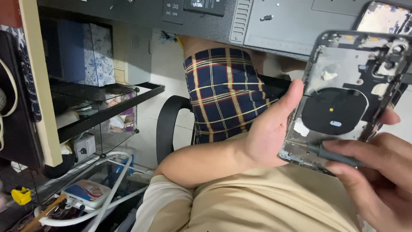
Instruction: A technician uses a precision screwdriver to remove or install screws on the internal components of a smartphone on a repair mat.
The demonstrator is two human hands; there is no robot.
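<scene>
The left hand (pixel 270 129) cradles an opened smartphone rear housing (pixel 347 99) from its left edge, thumb pressed onto the inner face and the other fingers wrapped behind, 1 fingertip just peeking out at the right edge. Held that way, tilted toward the face above the lap, the inside of the shell lies fully exposed and steady. The right hand (pixel 377 180) pinches a slim grey screwdriver (pixel 337 155) between thumb and fingers, pen-style, its tip touching the lower left part of the housing; the low grip near the tip looks suited to fine control.

The housing is a dark metal frame with rounded corners, dull silver plates inside, a flat black circular coil at its middle, small white adhesive patches and a cut-out camera bracket near the top right. It reads as hard, thin and slightly scuffed. The screwdriver shaft is matte and smooth.

Beneath, the person's beige trousers (pixel 266 202) are soft and creased. Behind the phone, someone in a navy plaid garment (pixel 223 94) with red and yellow lines sits under the dark grey underside of a desk (pixel 292 21). To the left, a black wire shelf (pixel 107 107) holds boxes and bags, white hoses (pixel 107 189) curl across the floor clutter, and a black chair armrest (pixel 165 124) arcs between.
</scene>
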